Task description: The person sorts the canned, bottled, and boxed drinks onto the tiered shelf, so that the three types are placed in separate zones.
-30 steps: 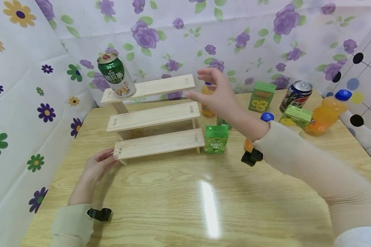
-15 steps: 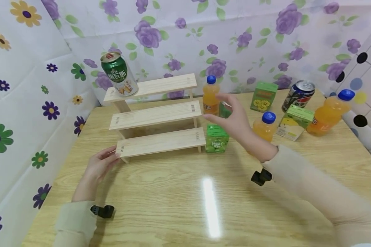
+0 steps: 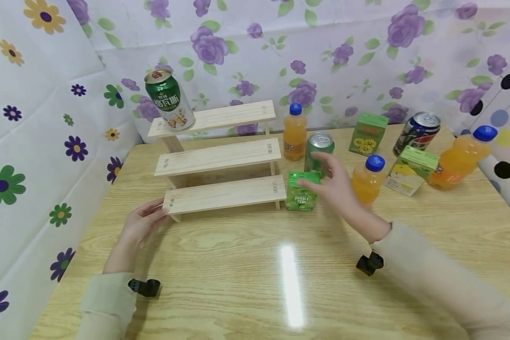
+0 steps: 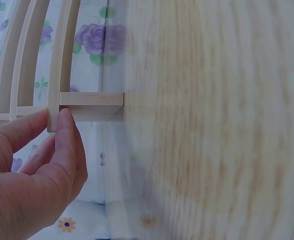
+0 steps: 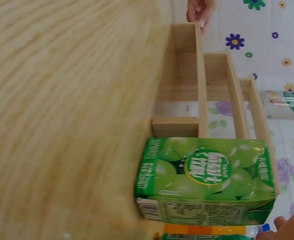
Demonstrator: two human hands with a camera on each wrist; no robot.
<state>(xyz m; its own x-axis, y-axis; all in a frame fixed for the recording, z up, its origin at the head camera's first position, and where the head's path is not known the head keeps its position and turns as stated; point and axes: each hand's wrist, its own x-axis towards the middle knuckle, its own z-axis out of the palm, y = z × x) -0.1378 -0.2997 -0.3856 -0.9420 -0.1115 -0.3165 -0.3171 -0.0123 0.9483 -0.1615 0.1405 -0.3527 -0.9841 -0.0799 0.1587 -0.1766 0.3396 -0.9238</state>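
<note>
The left hand (image 3: pixel 140 224) is pinching the rack (image 3: pixel 225 194); the right hand (image 3: pixel 339 190), grasping nothing, is hovering — careful aim should avoid toppling the juice box (image 3: pixel 301 201) and can (image 3: pixel 320 140) beside it.

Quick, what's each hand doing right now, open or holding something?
Left hand: closed, pinching the end of the bottom shelf.
Right hand: open, holding nothing, close to the green juice box.

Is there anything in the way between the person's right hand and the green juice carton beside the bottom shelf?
Nothing visible is. In the head view, the right hand has its thumb across the green juice carton, though whether they touch is unclear. The green can stands behind the carton, not between them.
</note>
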